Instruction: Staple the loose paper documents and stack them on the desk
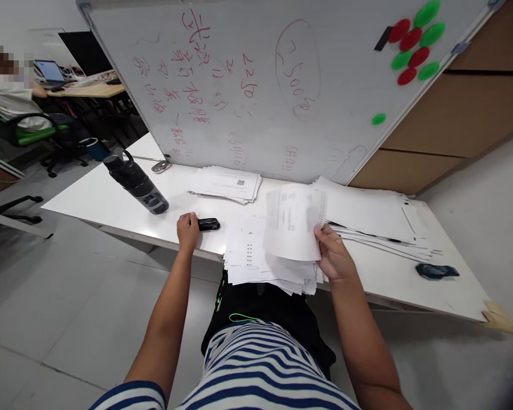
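Note:
My left hand (188, 233) rests at the table's front edge, its fingers closed round one end of a black stapler (209, 224) that lies on the white top. With my right hand (335, 255) I pinch the lower right corner of a printed paper sheet (293, 225); whether it is one sheet or more I cannot tell. The sheet is lifted and slightly curled above a loose pile of papers (244, 250), which sticks out over the front edge near my body. Part of that pile is hidden under the raised sheet.
A second paper stack (226, 183) lies further back, and large sheets (367, 208) spread to the right. A dark bottle (137, 183) stands at left. A dark blue object (436, 271) lies at right. Behind rises a whiteboard (256, 34) with magnets. A person (8, 85) sits far left.

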The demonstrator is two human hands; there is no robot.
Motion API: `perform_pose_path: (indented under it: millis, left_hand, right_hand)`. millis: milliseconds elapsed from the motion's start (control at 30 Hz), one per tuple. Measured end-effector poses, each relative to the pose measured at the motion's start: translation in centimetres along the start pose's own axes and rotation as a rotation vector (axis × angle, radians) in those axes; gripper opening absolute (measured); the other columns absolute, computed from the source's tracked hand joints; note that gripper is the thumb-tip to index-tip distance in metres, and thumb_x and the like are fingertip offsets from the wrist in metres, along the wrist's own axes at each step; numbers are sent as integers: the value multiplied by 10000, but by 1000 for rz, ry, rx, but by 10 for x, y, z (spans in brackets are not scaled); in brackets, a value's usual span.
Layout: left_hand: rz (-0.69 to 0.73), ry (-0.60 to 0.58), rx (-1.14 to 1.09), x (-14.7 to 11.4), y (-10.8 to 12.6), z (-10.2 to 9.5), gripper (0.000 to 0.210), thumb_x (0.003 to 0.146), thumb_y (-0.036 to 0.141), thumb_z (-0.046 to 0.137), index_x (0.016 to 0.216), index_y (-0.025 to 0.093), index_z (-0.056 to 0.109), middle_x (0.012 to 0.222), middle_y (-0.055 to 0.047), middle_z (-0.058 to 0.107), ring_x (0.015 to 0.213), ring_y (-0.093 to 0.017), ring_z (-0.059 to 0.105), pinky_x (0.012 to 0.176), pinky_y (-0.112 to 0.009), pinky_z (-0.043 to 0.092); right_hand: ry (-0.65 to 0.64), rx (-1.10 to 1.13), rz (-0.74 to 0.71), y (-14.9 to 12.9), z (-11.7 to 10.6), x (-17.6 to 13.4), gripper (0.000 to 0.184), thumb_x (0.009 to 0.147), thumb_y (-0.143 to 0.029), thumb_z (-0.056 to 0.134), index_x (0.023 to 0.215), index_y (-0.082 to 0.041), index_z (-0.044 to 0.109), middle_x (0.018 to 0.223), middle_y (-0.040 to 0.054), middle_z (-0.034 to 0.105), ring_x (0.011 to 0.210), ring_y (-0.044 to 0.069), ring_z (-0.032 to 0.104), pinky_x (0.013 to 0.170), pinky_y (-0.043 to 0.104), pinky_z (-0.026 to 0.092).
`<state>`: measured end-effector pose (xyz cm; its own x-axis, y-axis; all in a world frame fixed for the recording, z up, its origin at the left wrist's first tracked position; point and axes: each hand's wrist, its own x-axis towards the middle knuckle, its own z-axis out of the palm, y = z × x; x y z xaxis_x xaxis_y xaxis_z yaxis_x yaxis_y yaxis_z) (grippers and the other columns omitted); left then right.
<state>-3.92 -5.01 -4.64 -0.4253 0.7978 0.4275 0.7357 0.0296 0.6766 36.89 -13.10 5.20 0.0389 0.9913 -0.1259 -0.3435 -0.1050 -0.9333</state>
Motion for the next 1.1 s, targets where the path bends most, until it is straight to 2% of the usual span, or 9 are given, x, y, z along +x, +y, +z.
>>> perform_pose_path:
  millis: [67, 167, 233, 300, 433, 533, 867, 967, 1100]
  left_hand:
    - [-11, 1, -7, 0, 0, 0, 355, 963, 407, 380, 793, 228, 635, 960, -94, 664, 999, -253, 595, 932, -400, 451]
    - [-22, -9, -17, 0, 0, 0, 367, 962, 417, 377, 782, 230, 635, 958, -91, 666, 1003, -252, 600, 927, -397, 452]
    - [-27, -18, -19, 0, 1, -1, 363, 960, 410, 379, 776, 230, 634, 954, -90, 668, 1006, -254, 600, 926, -398, 450]
    - [-27, -22, -20, 0, 2, -1, 359, 960, 402, 379, 778, 230, 636, 952, -89, 669, 1005, -254, 600, 924, -398, 448]
    - [-44, -31, -20, -1, 3, -2, 387, 968, 430, 365, 779, 231, 637, 946, -87, 665, 989, -255, 597, 904, -397, 450]
    - [-49, -32, -27, -1, 4, -3, 387, 968, 434, 367, 770, 233, 632, 934, -87, 662, 980, -255, 596, 893, -394, 451]
    - [-45, -28, -22, -2, 5, -4, 367, 961, 422, 372, 786, 230, 632, 947, -90, 663, 986, -258, 592, 905, -398, 445]
    - [-35, -22, -24, -1, 3, -3, 367, 962, 422, 372, 776, 233, 626, 936, -88, 666, 984, -256, 595, 908, -398, 448]
    - [-19, -14, -20, -1, 1, -2, 367, 965, 418, 373, 763, 236, 620, 922, -85, 664, 983, -251, 599, 911, -393, 453]
  right_hand:
    - [-31, -28, 44, 4, -5, 3, 394, 747, -460, 701, 1067, -232, 670, 1050, 48, 743, 954, 222, 691, 796, 318, 551]
    - [-17, -390, 183, 17, -14, 4, 397, 755, -415, 674, 1092, -206, 678, 993, 75, 748, 920, 260, 697, 754, 349, 551]
    - [70, -653, 179, 24, -18, 1, 395, 766, -380, 660, 1120, -207, 683, 1011, 81, 745, 941, 272, 693, 767, 355, 542]
    - [103, -726, 129, 27, -20, -4, 378, 787, -379, 643, 1120, -207, 691, 1044, 82, 742, 965, 272, 689, 780, 348, 535]
    - [-30, -412, 126, 19, -17, -12, 381, 815, -442, 666, 1101, -192, 694, 1008, 75, 756, 884, 245, 707, 749, 327, 538]
    - [-28, -209, 103, 16, -16, -16, 383, 784, -449, 733, 1065, -190, 700, 962, 61, 763, 813, 221, 708, 747, 318, 538]
    - [72, -100, 138, 39, -21, -18, 417, 751, -445, 763, 1074, -188, 703, 941, 59, 764, 818, 216, 701, 741, 308, 538]
    - [112, -321, 128, 40, -22, -20, 501, 815, -477, 664, 1217, -179, 651, 920, 66, 755, 793, 229, 693, 719, 332, 535]
    - [153, -1036, 112, 34, -22, -23, 583, 901, -510, 502, 1383, -185, 556, 816, 66, 727, 785, 260, 672, 719, 360, 496]
